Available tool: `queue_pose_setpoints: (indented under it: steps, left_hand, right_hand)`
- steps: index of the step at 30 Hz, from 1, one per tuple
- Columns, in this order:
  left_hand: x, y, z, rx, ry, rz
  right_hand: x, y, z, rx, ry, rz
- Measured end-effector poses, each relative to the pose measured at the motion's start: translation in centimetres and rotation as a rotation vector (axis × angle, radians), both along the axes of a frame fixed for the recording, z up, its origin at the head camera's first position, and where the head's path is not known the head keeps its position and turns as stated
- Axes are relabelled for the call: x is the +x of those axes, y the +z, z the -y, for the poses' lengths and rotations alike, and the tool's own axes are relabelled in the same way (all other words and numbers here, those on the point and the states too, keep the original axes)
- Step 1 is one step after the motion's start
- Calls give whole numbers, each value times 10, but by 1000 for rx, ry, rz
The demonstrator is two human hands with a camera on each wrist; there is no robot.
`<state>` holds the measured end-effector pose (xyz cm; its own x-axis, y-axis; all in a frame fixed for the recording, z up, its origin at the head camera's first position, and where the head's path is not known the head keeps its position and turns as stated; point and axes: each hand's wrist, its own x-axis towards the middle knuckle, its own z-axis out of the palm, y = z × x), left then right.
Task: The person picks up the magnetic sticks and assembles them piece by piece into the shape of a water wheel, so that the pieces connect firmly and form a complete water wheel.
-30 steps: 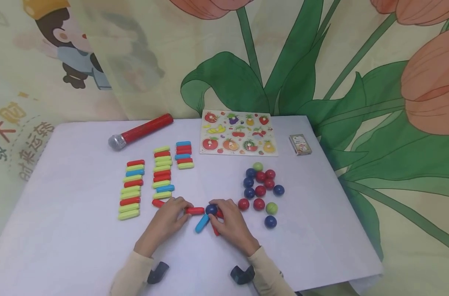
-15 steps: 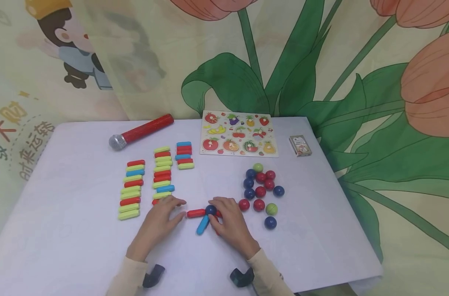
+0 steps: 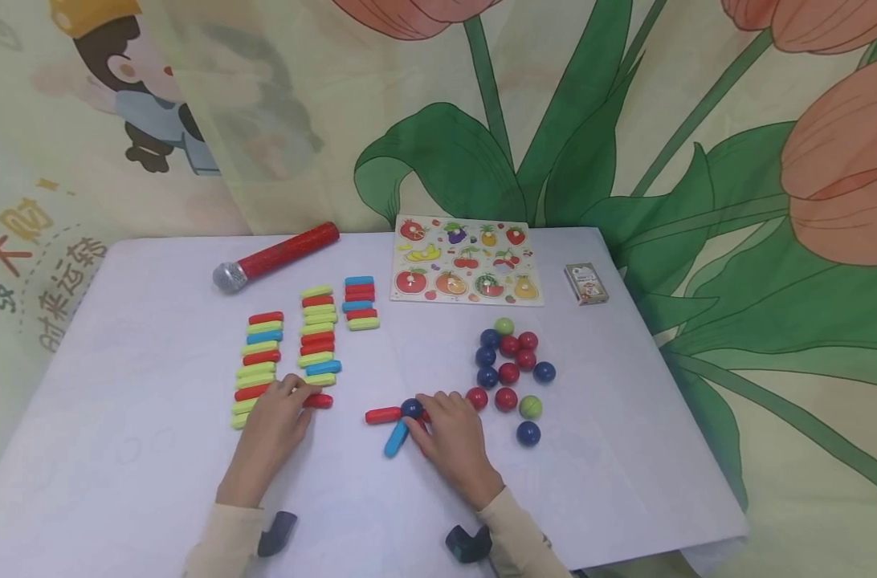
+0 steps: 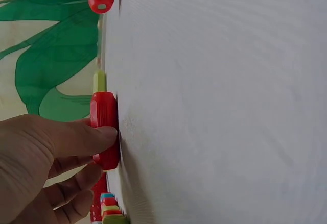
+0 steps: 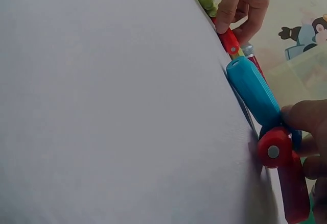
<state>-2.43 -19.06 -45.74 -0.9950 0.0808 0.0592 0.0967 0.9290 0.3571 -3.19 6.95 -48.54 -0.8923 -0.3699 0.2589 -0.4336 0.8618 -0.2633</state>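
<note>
My left hand pinches a red magnetic stick at the near end of the middle row; in the left wrist view, thumb and fingers close around this red stick. Near the table's middle, my right hand holds a dark blue ball between thumb and fingers. Around that ball, a red stick points left and a blue stick points toward me. More red sticks lie partly under the right hand; the right wrist view shows one red stick beside the blue stick.
Rows of red, yellow-green and blue sticks lie on the left. Several red, blue and green balls lie to the right. A red toy microphone, a fruit board and a small card box lie toward the back.
My left hand has let go of the left-pointing red stick, moved left and taken hold of another red stick by the middle row. My right hand has stayed at the blue ball.
</note>
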Motion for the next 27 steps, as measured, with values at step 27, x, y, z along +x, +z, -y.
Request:
queue_pose_setpoints:
  steps: [27]
  left_hand:
    - [-5,0,-49,298,-103,160]
  right_hand:
    - [-4,0,0,-77,137,19]
